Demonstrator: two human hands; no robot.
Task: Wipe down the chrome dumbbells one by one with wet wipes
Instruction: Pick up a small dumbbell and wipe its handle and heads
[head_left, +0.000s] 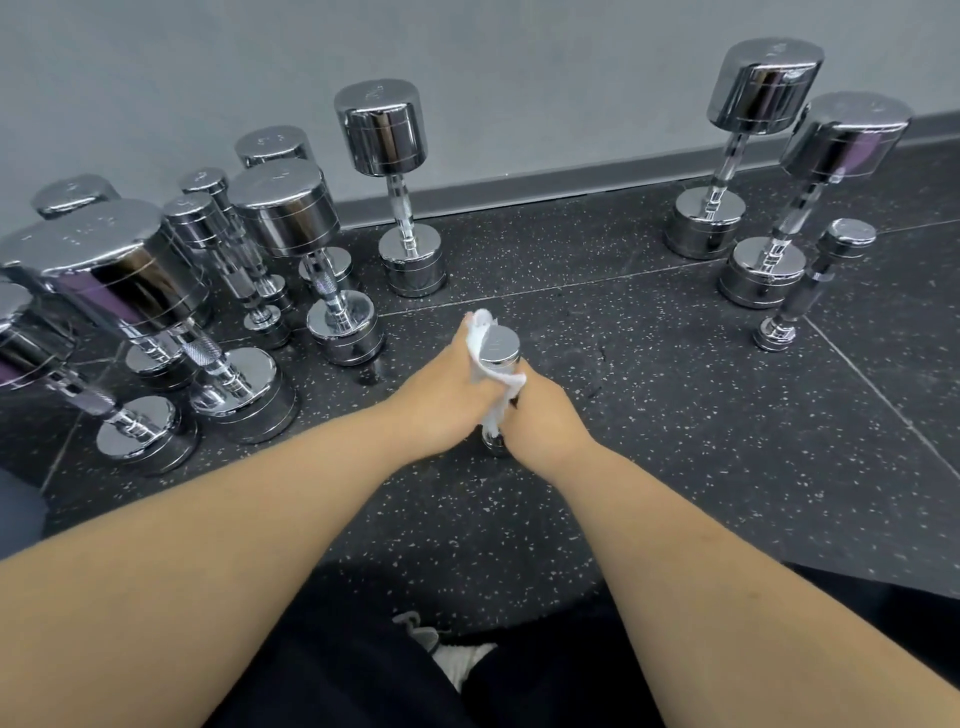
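A small chrome dumbbell (500, 347) stands upright on the speckled black floor (649, 415) in the middle of the view. My left hand (451, 395) holds a white wet wipe (480, 332) against the side of its top head; the wipe drapes down along the handle. My right hand (540, 415) grips the dumbbell's handle below the head, fingers hidden behind it. The bottom head (496, 444) peeks out between my wrists.
Several chrome dumbbells stand on end at the left (291, 218), one in the back middle (387, 130), and three at the right (841, 140) by the grey wall (519, 78). My dark-trousered legs and a shoe (457, 654) are at the bottom.
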